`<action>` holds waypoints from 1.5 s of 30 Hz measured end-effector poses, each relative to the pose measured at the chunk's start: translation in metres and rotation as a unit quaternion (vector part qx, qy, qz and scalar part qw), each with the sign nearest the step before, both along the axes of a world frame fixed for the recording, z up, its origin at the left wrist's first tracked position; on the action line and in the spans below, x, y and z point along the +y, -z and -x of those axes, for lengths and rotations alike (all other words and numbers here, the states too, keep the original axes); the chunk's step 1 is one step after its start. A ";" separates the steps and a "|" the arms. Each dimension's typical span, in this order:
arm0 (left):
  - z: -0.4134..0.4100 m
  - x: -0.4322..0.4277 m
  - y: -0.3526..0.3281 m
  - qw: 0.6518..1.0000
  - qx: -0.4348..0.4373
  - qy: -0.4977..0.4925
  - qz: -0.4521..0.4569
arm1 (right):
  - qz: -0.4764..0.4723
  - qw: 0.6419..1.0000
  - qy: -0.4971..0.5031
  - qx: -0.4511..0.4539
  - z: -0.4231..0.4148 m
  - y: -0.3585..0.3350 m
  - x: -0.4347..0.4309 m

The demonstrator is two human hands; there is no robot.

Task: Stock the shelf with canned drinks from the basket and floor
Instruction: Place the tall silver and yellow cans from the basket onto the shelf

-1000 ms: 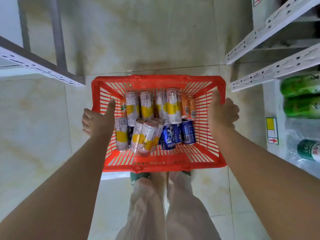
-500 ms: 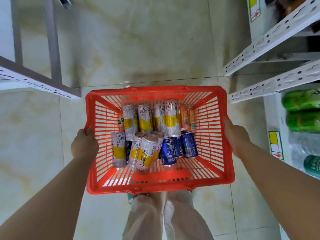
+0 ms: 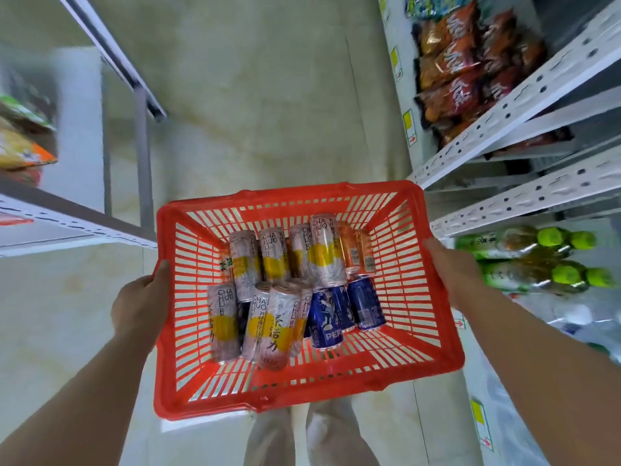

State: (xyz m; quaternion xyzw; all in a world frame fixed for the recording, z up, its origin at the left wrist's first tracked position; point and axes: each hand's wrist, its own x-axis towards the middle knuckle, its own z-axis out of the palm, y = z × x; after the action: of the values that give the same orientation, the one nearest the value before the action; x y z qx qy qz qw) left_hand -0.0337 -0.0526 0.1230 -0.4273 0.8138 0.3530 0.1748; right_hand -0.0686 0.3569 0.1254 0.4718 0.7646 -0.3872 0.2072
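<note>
A red plastic basket (image 3: 416,361) hangs above the tiled floor, held up in front of me. My left hand (image 3: 141,306) grips its left wall, thumb over the rim. My right hand (image 3: 452,274) grips its right wall. Inside lie several white-and-yellow tea cans (image 3: 279,326), blue Pepsi cans (image 3: 327,317) and orange cans (image 3: 353,252), all on their sides. The white shelf (image 3: 524,193) stands at the right.
On the right shelving, snack bags (image 3: 453,72) fill an upper level and green-capped bottles (image 3: 524,260) lie on a lower one. A second white shelf (image 3: 67,220) with packets stands at left. The tiled aisle floor (image 3: 268,95) runs ahead. My legs show below the basket.
The basket has risen from the floor in both hands, and my view has lifted, bringing the snack bags and upper shelf levels into sight.
</note>
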 end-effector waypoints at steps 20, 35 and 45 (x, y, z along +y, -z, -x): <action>0.042 -0.024 -0.374 0.992 0.129 -0.002 -0.009 | 0.065 0.984 0.044 0.162 0.041 -0.371 -0.025; 0.201 -0.019 -0.364 0.994 0.102 -0.035 0.015 | 0.022 0.986 -0.011 0.165 0.228 -0.378 -0.025; 0.381 -0.045 -0.360 0.993 0.104 -0.052 0.012 | -0.017 0.981 -0.039 0.190 0.412 -0.387 -0.054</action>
State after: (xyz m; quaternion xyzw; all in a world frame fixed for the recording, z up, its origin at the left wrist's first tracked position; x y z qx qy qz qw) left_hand -0.4151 -0.0973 0.4834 -0.4320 0.8085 0.3943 0.0657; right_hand -0.4808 0.3032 0.5121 0.3631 0.8142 -0.4483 0.0651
